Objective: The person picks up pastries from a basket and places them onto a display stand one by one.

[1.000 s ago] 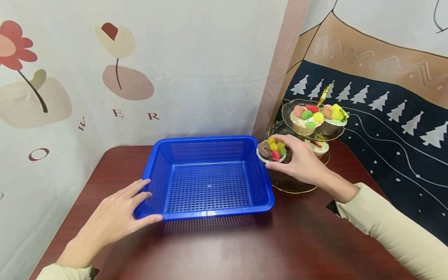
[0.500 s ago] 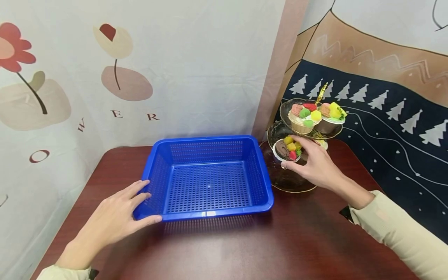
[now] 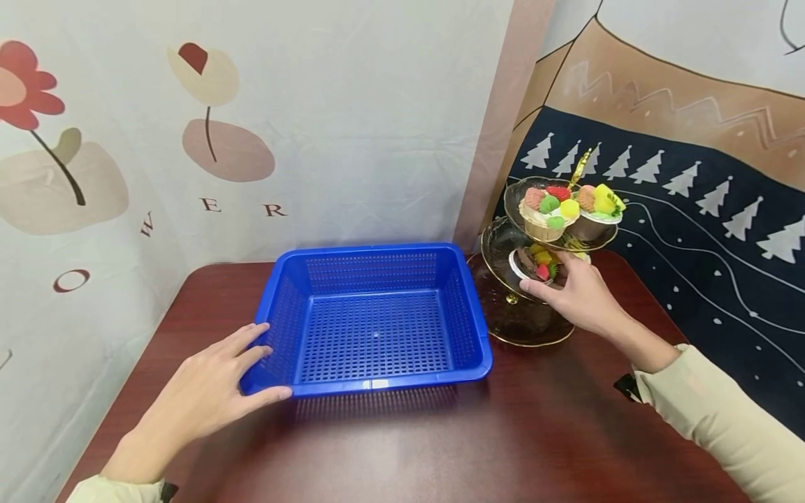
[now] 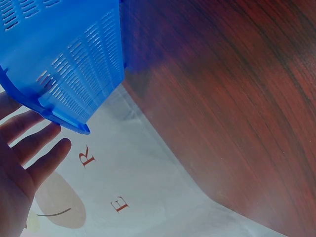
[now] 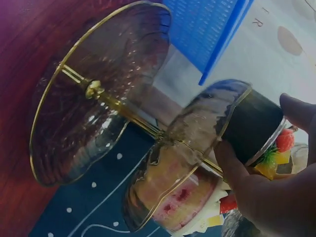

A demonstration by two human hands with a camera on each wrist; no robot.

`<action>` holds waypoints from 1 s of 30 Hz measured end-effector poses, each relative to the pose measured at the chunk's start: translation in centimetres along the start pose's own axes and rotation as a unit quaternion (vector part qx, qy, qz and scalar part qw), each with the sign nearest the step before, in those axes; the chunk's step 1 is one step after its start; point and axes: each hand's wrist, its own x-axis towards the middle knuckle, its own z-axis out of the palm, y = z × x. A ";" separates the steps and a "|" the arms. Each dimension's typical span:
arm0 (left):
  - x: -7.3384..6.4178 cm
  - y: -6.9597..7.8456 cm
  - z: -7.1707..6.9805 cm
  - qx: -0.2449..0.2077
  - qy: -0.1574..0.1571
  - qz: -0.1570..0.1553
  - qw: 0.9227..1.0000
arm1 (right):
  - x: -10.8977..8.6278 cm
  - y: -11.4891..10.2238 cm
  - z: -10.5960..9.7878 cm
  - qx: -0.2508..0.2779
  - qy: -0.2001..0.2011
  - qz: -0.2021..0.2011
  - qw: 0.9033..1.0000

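Note:
My right hand [image 3: 585,293] pinches a toy cupcake [image 3: 533,271] with a dark brown cup, chocolate swirl and fruit pieces, thumb and fingers on opposite sides. The cupcake is at the middle tier of a glass tiered stand [image 3: 528,321] with gold rims. In the right wrist view the brown cup [image 5: 252,123] sits right against that tier's plate [image 5: 207,118]. Another cupcake [image 5: 185,202], with a pinkish cup and cream, stands on the same tier. My left hand [image 3: 210,381] rests on the left corner of a blue plastic basket [image 3: 377,383], its extended fingers touching the rim.
Two more toy cupcakes, one with a tan cup [image 3: 544,223] and one with a brown cup [image 3: 594,227], stand on the top tier, close above my right hand. A gold handle [image 3: 581,168] rises behind them. The brown table [image 3: 409,447] meets a printed backdrop [image 3: 377,126].
My right hand has moved the chocolate cupcake rightward from beside the basket's right rim to the stand's middle tier, under the top plate. The left hand and basket have stayed put.

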 end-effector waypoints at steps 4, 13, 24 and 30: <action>0.0 0.1 -0.1 0.000 0.002 0.001 1.000 | 0.0 0.4 0.8 -0.024 0.016 -0.031 0.999; 0.2 0.1 -0.2 0.003 -0.003 0.000 1.000 | -0.5 0.3 2.3 -0.124 0.065 -0.072 0.987; 0.2 0.1 0.1 -0.002 0.003 0.000 1.000 | -1.3 -0.2 2.2 -0.208 0.080 -0.053 0.973; 0.3 0.2 0.2 -0.006 0.000 -0.006 1.000 | -2.3 0.2 1.5 -0.221 0.116 -0.072 0.966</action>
